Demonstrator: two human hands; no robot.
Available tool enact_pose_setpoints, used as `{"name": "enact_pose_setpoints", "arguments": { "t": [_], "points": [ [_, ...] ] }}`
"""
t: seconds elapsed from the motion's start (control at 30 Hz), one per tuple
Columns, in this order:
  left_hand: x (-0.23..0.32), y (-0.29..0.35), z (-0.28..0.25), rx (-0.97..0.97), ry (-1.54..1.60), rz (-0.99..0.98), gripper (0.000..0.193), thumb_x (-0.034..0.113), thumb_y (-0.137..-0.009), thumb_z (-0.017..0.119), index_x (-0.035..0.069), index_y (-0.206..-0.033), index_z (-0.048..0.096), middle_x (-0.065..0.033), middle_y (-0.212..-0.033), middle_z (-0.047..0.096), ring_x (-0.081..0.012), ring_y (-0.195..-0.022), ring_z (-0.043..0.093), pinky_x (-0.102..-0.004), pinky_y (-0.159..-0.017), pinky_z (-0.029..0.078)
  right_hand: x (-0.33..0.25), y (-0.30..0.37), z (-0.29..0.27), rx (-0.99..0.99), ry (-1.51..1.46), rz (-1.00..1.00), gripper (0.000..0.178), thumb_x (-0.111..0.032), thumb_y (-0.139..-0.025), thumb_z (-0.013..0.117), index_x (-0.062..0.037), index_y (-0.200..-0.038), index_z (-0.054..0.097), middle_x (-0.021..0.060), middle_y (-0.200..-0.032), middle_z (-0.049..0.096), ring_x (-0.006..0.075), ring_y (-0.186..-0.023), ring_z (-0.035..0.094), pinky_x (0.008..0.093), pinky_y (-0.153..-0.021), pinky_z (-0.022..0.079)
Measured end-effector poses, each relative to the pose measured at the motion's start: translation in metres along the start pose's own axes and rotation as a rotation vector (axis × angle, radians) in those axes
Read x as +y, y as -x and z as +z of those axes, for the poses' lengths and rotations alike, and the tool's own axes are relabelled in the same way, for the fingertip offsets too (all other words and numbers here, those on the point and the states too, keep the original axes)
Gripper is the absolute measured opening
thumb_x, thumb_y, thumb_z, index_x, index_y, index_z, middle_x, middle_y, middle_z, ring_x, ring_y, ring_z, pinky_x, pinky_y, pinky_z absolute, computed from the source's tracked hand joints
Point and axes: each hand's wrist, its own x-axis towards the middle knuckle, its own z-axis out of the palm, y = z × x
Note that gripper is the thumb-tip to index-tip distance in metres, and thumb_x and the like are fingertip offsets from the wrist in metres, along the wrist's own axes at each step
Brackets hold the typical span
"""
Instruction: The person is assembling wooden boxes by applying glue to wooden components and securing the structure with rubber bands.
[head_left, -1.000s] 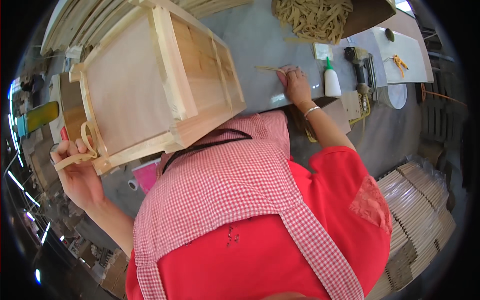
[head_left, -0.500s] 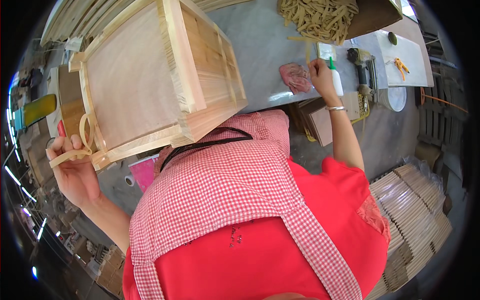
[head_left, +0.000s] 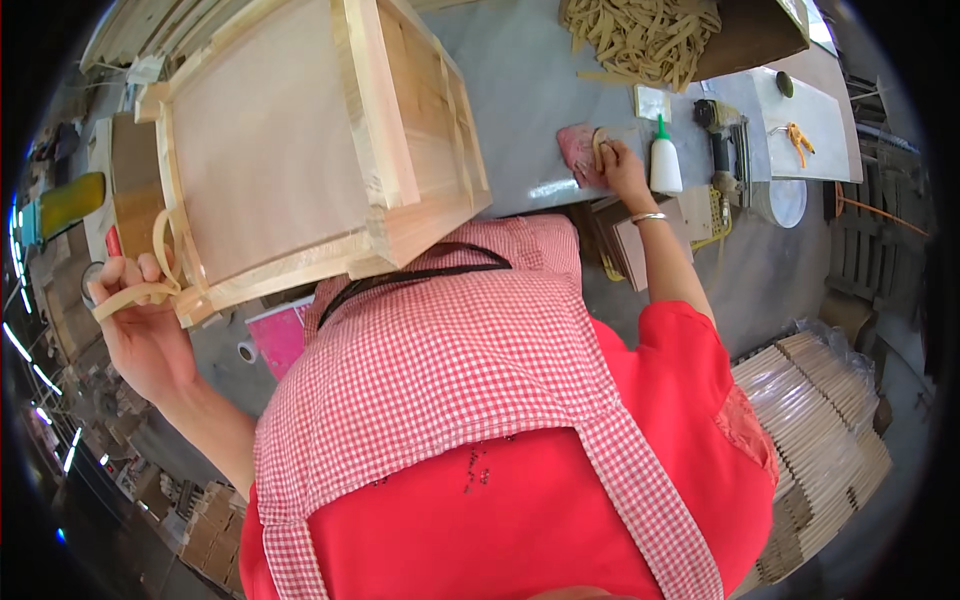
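A pale wooden box (head_left: 270, 150) with a thin panel face stands tilted on the table, at the left. A tan band runs round its right side. At its lower left corner my left hand (head_left: 145, 320) is closed on a loop of flat tan rubber band (head_left: 140, 292), beside the box frame. My right hand (head_left: 626, 178) pinches another tan rubber band (head_left: 599, 150) over a crumpled pink cloth (head_left: 575, 150). Just right of that hand stands a white squeeze bottle (head_left: 665, 165) with a green tip.
A heap of tan rubber bands (head_left: 645, 35) lies at the back beside a cardboard box (head_left: 755, 40). A nail gun (head_left: 722, 140) and orange-handled pliers (head_left: 798, 140) lie at the right. Stacked wooden slats (head_left: 815, 440) stand at the lower right, boards (head_left: 625, 240) below the table edge.
My right hand has come back from beside the heap, down and left to the pink cloth, bringing a rubber band. My left hand stays at the box corner with its band.
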Motion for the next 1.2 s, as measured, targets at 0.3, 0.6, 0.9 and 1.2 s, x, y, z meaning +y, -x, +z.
{"name": "enact_pose_setpoints", "arguments": {
  "t": [0.3, 0.6, 0.9, 1.2],
  "points": [
    [0.0, 0.001, 0.005, 0.101, -0.066, 0.021, 0.037, 0.032, -0.106, 0.043, 0.0, -0.113, 0.061, -0.0044, -0.087, 0.048, -0.0225, -0.094, 0.049, -0.0462, -0.107, 0.038, -0.049, 0.034, -0.025, -0.019, -0.022, -0.12, 0.028, -0.008, -0.082, 0.066, -0.0023, -0.11, 0.064, 0.02, -0.095, 0.064, 0.0414, -0.085, 0.064, 0.0455, -0.075, 0.052],
    [0.002, 0.003, 0.008, 0.002, -0.013, 0.013, 0.037, 0.031, -0.106, 0.043, 0.0, -0.116, 0.061, -0.0038, -0.085, 0.048, -0.0226, -0.094, 0.047, -0.0449, -0.107, 0.038, -0.032, 0.027, 0.012, 0.071, 0.067, -0.034, 0.019, -0.009, -0.077, 0.072, -0.0017, -0.092, 0.063, 0.0188, -0.093, 0.063, 0.0386, -0.084, 0.064, 0.0444, -0.075, 0.052],
    [0.001, 0.004, 0.007, -0.013, 0.014, 0.003, 0.038, 0.032, -0.106, 0.043, 0.0, -0.115, 0.061, -0.0044, -0.086, 0.049, -0.0227, -0.094, 0.048, -0.0454, -0.108, 0.037, -0.037, 0.024, 0.001, 0.018, -0.036, 0.025, 0.012, -0.011, -0.079, 0.071, -0.0002, -0.08, 0.064, 0.0229, -0.081, 0.065, 0.0406, -0.078, 0.064, 0.0445, -0.071, 0.05],
    [-0.003, 0.003, 0.001, -0.01, 0.0, 0.017, 0.037, 0.032, -0.106, 0.043, 0.001, -0.114, 0.061, -0.0045, -0.086, 0.048, -0.0236, -0.095, 0.049, -0.0461, -0.108, 0.038, -0.03, 0.019, -0.018, -0.208, 0.029, -0.144, 0.019, -0.016, -0.09, 0.062, 0.0012, -0.088, 0.07, 0.022, -0.089, 0.067, 0.0415, -0.082, 0.064, 0.0467, -0.074, 0.051]
  ]
}}
